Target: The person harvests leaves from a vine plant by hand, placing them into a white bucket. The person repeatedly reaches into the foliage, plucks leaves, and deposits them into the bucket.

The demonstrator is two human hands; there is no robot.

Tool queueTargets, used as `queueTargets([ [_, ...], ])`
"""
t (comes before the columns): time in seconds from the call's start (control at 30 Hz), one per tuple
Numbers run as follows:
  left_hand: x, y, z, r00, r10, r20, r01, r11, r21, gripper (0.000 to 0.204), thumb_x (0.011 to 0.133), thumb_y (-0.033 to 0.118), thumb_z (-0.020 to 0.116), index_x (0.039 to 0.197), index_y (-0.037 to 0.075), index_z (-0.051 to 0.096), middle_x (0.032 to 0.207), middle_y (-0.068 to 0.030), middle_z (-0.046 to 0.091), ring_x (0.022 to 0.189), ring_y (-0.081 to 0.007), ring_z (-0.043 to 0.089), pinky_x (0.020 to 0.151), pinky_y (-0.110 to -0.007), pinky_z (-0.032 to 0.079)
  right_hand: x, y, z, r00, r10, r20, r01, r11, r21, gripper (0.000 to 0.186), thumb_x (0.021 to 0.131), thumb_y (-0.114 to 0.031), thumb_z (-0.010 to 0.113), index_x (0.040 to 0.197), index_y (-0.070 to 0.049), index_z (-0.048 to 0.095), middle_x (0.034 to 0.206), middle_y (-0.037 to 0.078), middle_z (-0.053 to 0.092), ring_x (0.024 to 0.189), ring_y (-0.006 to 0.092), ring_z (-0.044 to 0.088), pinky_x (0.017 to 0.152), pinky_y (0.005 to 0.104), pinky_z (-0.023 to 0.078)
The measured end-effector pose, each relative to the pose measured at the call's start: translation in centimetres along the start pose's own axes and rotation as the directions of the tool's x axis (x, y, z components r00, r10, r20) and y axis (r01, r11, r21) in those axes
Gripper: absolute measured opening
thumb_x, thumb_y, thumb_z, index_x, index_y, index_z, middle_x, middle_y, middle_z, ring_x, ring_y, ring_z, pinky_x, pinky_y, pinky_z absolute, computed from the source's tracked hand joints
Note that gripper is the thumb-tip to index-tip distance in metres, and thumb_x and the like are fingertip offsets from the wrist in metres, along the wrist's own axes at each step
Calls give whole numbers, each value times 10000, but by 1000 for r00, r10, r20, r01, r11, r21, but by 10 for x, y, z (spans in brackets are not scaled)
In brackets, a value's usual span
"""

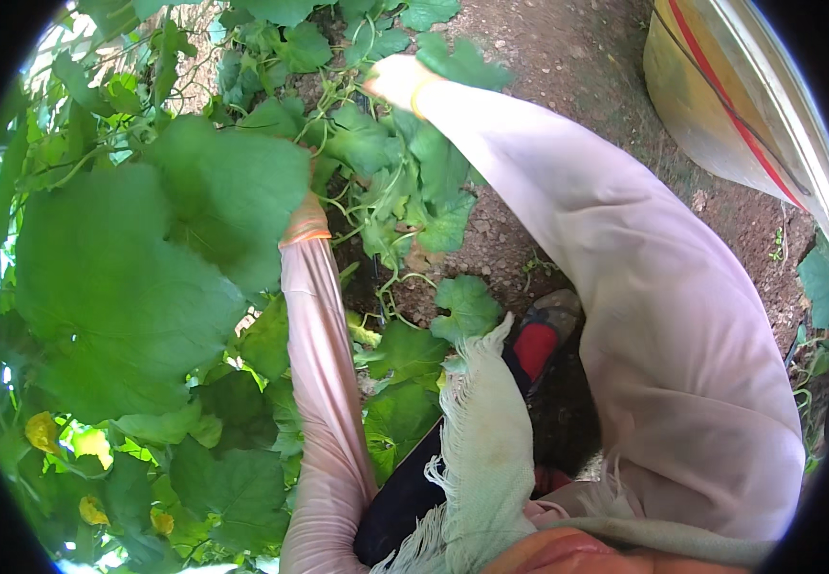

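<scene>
My right hand (401,82) reaches to the upper middle, among green vine leaves (362,142) and thin stems. It is washed out by light, and its fingers are turned away from view. Lower and to the left, my left hand (309,218) goes in behind a large broad leaf (233,191). Only its wrist side shows; the leaf and the vine cover its fingers. Curling tendrils and stems (333,206) hang just right of the left hand. Whether either hand grips a stem cannot be made out.
Dense foliage with a few yellow flowers (42,432) fills the left side. At the upper right stands a large pale container (711,124) with a red band. Brown soil (539,48) lies between. My shoe (553,320) and a fringed pale scarf (486,440) show below.
</scene>
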State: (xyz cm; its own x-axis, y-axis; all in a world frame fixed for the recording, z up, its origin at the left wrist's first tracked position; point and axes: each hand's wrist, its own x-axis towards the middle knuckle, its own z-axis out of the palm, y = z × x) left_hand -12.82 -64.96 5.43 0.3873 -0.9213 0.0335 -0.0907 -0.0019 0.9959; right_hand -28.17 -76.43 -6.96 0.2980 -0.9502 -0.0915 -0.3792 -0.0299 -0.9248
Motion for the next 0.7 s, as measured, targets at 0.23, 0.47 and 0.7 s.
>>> queueTargets([
  [0.23,1,2,16,979,-200,29,202,960,-192,241,926,219,541,1093,46,540,1039,-69,544,889,-171,552,790,-318,516,-30,-49,23,973,-21,230,-54,948,314,339,821,-376,607,785,-45,666,773,126,647,675,259,621,621,367,488],
  [0.47,48,-19,-23,956,-112,270,-184,489,852,581,776,391,684,1208,38,521,1245,-117,521,1150,-288,495,974,-419,392,-27,11,-23,991,65,-114,-65,998,9,224,838,-188,542,982,-56,649,932,155,633,878,292,632,778,362,506],
  [0.7,4,-48,-40,989,107,-98,-38,842,538,525,810,324,659,1218,27,516,1259,-123,529,1156,-292,500,964,-396,397,-210,-72,-89,891,-368,-267,403,911,88,183,816,-20,575,980,-95,610,945,93,601,876,228,620,776,321,508],
])
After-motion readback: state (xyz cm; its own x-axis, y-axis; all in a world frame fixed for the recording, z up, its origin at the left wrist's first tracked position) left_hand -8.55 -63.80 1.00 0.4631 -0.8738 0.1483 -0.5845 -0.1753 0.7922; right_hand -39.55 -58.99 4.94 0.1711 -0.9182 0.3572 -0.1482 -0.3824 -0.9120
